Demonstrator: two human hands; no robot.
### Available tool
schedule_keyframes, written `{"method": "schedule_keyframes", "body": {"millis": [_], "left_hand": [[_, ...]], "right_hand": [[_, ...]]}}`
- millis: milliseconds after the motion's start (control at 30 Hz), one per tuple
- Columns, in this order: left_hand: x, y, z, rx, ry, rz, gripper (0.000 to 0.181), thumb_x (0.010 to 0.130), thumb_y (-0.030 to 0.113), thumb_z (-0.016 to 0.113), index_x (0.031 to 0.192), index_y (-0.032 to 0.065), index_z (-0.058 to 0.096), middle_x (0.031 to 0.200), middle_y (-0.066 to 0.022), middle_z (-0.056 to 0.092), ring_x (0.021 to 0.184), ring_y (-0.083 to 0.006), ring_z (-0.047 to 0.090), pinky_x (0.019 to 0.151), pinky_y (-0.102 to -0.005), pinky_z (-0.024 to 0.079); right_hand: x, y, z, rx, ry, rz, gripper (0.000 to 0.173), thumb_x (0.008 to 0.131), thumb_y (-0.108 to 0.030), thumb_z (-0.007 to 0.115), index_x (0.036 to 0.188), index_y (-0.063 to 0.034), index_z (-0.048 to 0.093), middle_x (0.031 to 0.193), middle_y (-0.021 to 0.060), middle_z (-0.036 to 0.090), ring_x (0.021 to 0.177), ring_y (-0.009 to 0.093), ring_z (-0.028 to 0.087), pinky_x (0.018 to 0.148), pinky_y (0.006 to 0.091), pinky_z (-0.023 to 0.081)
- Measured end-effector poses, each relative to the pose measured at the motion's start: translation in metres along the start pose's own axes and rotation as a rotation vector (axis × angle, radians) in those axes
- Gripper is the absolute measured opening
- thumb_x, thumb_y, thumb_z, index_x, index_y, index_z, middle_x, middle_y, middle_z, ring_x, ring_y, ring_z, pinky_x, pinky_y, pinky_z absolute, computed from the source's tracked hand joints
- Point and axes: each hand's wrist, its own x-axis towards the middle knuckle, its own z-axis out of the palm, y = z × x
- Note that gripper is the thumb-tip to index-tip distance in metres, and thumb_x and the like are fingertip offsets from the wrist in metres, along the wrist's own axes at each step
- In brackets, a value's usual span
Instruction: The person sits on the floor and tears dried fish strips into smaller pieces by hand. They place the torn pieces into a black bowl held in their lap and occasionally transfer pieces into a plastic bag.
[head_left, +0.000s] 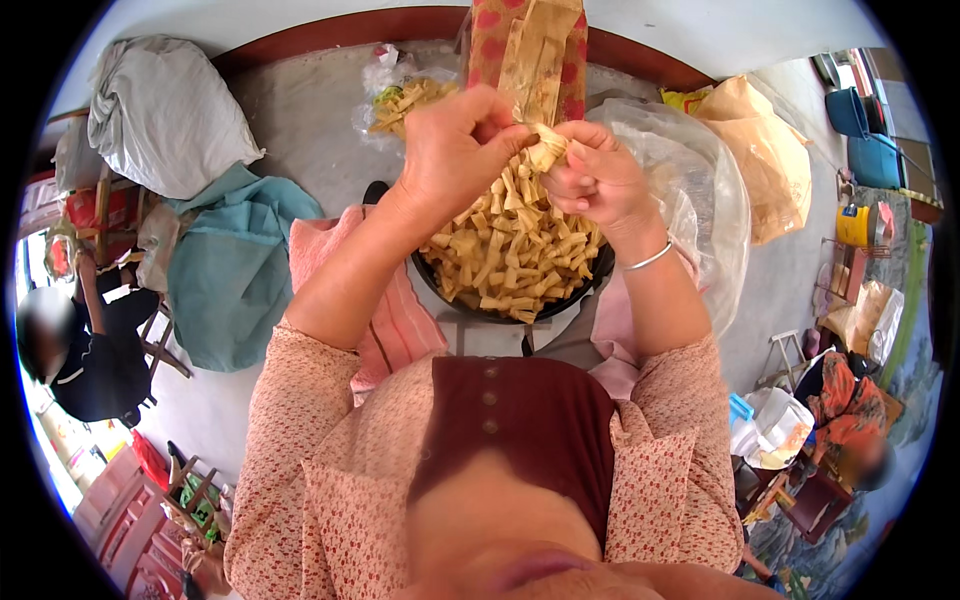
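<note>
Between my two hands is a pale yellow knotted bundle (550, 148) of flat, pliable strips. My left hand (457, 142) pinches its left end between thumb and fingertips. From the other side, my right hand (604, 176) grips the bundle with thumb and curled fingers; a silver bangle circles that wrist. Just below them a round black basin (450, 301) is heaped with many similar yellow knotted pieces (517, 247). Behind my hands stands a wooden board (536, 71) over a red-patterned surface (491, 45). What the strips are made of I cannot tell.
Loose yellow strips (409, 101) lie on plastic at the back left. Clear plastic sheeting (697, 195) and a brown paper sack (765, 165) are at right. Teal cloth (232, 277) and a white sack (165, 112) stand left. One person (105, 345) sits left, another (847, 412) right.
</note>
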Motion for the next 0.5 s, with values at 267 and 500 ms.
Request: {"method": "schedule_keyframes", "body": {"millis": [267,500], "left_hand": [[0.004,-0.002,-0.008,0.030,-0.184,0.179,0.025,0.074,0.017,0.070,0.064,-0.0007,0.056,0.051,-0.0080,0.048,0.047,-0.0139,0.049,0.045,-0.0274,0.040],[0.010,-0.009,-0.015,-0.652,-0.579,-0.288,0.029,0.084,0.016,0.061,0.060,0.0025,0.051,0.048,0.0022,0.044,0.037,-0.0051,0.039,0.035,-0.0206,0.029]], "right_hand": [[0.006,0.004,0.015,-0.451,0.251,-0.065,0.018,0.095,-0.023,0.047,0.097,-0.0067,0.052,0.056,-0.0063,0.032,0.047,0.003,0.029,0.043,0.0186,0.029],[0.003,0.000,0.024,-0.393,0.190,-0.068,0.017,0.093,-0.023,0.049,0.093,-0.0066,0.048,0.062,-0.0059,0.036,0.051,0.003,0.031,0.045,0.0172,0.029]]}}
